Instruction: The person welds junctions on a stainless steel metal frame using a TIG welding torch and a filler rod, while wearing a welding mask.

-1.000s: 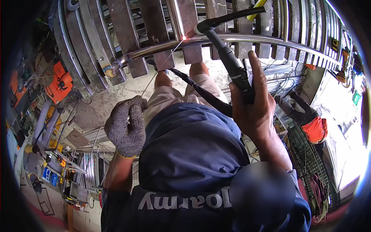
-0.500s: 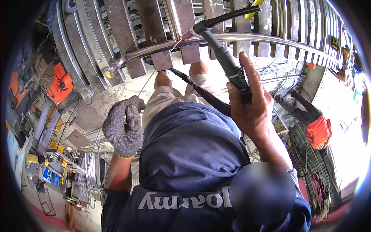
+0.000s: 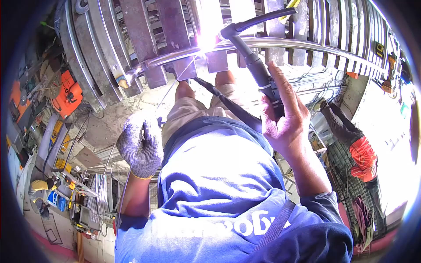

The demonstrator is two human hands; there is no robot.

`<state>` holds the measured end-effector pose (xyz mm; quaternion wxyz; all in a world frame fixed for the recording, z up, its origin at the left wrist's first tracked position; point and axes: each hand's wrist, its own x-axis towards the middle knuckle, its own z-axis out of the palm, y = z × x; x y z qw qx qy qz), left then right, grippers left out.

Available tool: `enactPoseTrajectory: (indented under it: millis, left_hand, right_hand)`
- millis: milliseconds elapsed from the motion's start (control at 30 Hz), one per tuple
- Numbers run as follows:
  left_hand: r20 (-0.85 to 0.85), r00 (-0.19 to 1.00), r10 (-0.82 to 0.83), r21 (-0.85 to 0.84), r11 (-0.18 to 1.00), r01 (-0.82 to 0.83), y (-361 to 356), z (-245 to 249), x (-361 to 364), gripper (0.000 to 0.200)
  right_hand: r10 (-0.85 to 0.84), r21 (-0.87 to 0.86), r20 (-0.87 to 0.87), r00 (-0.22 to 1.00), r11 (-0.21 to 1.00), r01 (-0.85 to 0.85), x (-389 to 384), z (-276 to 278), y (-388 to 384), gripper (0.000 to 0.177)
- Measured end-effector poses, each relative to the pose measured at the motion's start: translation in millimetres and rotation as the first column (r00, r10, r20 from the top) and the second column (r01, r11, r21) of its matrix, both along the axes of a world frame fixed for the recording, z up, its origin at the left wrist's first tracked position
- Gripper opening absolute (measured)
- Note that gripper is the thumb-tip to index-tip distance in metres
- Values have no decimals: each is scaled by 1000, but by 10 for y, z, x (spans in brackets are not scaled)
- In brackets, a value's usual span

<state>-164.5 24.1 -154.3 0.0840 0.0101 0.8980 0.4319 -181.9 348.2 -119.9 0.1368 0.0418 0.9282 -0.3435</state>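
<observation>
A black welding torch (image 3: 254, 61) is gripped in my bare right hand (image 3: 287, 111), fingers wrapped round its handle. Its head is at a polished metal tube (image 3: 280, 42), where a glaring white-pink arc (image 3: 207, 40) hides the joint. My left hand (image 3: 141, 142), in a grey knitted glove, pinches a thin metal rod (image 3: 172, 87) that slants up to the arc. The tube lies across a row of flat metal slats (image 3: 175, 26). A black cable (image 3: 232, 107) runs below the torch to my right hand.
An orange case (image 3: 68, 95) lies on the floor at the left. One person in red (image 3: 364, 158) is at the right, another in a yellow top (image 3: 38, 186) at the lower left. A yellow tape measure (image 3: 380, 48) rests at the upper right. Loose cables lie behind my right hand.
A bright arc has appeared at the torch head and lights up my shirt and glove. Both hands keep nearly the same place. The person in red has shifted slightly.
</observation>
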Motion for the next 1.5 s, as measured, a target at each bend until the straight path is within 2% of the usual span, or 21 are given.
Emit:
enactPoseTrajectory:
  millis: [67,100,200,333,533,700,800,867,900,933,1000,1100,1300,1433,1500]
  left_hand:
    - [40,999,-28,-12,1000,29,1,17,-32,19]
    - [22,999,-46,-37,998,47,5,17,-40,19]
    - [31,999,-30,-46,998,31,20,27,-44,19]
    - [34,999,-15,-16,1000,16,30,21,-43,19]
    - [48,999,-16,-25,1000,18,27,31,-46,18]
    - [3,1000,-1,28,1000,1,23,-20,-9,16]
    - [-58,998,-13,-32,999,11,-51,-76,39,17]
    - [22,1000,-20,-30,999,21,10,13,-30,17]
    - [9,999,-45,-89,995,46,-28,-35,-21,19]
    - [20,999,-26,-73,997,27,-29,-48,-3,20]
    - [28,1000,-14,-55,998,15,-11,-28,-9,20]
    - [28,1000,-8,-33,999,9,-6,-37,3,20]
    - [34,999,-20,-12,1000,20,-6,-27,-11,17]
    - [-10,1000,19,4,1000,-19,19,6,-13,17]
    - [26,1000,-8,-14,1000,8,2,-3,-33,17]
  right_hand:
    - [-68,0,-28,997,998,68,51,-53,-2,72]
    - [-42,20,-96,995,999,44,54,-88,22,73]
    - [-41,8,-48,998,999,42,37,-56,23,71]
    - [4,11,-123,992,1000,-2,49,-94,31,68]
    - [-9,-20,-111,994,1000,7,51,-98,-3,66]
    - [-9,-1,-20,1000,1000,9,26,-13,-24,65]
    - [-6,5,-10,1000,1000,6,26,-1,-27,66]
    - [-13,-2,-13,1000,1000,13,32,-13,-26,68]
    - [-12,2,-89,996,1000,12,62,-69,-14,71]
    - [-83,-18,23,996,996,84,55,-5,-36,72]
    - [-5,16,-123,992,1000,7,83,-108,-14,73]
    - [-16,21,-37,999,1000,16,68,-55,-12,69]
    - [-1,-3,-29,1000,1000,0,37,-38,-22,64]
    - [26,40,-10,1000,999,-26,37,-8,-26,64]
    - [8,45,-6,1000,999,-7,33,-5,-40,65]
